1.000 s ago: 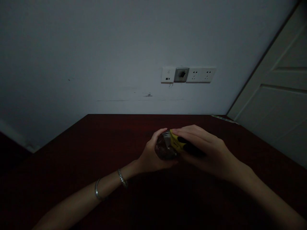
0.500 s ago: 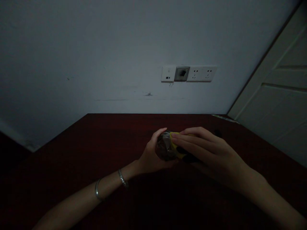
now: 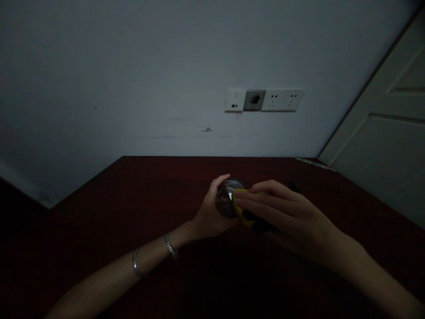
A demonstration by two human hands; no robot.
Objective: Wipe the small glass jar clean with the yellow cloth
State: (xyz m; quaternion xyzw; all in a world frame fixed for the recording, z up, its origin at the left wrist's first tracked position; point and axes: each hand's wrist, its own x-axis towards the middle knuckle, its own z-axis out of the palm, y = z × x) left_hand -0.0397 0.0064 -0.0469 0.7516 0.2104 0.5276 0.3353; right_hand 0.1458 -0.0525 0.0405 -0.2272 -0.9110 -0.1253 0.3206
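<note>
While one glossy rounded object [image 3: 223, 204] is clasped in the left-hand grip [image 3: 210, 217], the right-hand grip [image 3: 294, 215] holds a yellow-and-black item [image 3: 238, 210] against it, above the dark red surface [image 3: 166, 181]; status: contact made, handling apparently unfinished, neither piece released.

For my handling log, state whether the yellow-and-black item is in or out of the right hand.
In: the right hand is curled over the yellow-and-black item, leaving only parts showing.
</note>
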